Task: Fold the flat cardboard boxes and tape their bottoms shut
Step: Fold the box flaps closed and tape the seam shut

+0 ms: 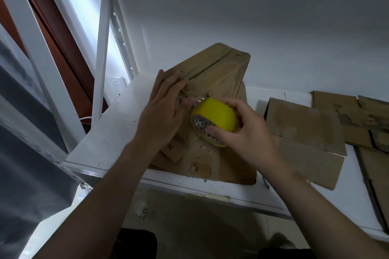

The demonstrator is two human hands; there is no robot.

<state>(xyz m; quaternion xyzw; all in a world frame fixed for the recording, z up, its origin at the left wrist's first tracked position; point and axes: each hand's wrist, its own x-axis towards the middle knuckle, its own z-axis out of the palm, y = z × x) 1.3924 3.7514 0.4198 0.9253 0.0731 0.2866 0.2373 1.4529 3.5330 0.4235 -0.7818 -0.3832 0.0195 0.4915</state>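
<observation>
A folded brown cardboard box [219, 73] stands on the white table [109, 132], its closed flaps facing me. My left hand [166, 109] lies flat on the flaps, fingers spread, pressing down a strip of clear tape. My right hand [242, 130] grips a yellow tape roll [216, 119] held just right of the left hand, over the middle of the box. A short clear tape strand runs from the roll to under my left fingers.
Several flat cardboard boxes [305, 136] lie on the table to the right, reaching the right edge. A white metal shelf frame [103, 48] rises at the left. A white wall stands behind. Grey fabric [25, 143] hangs at the far left.
</observation>
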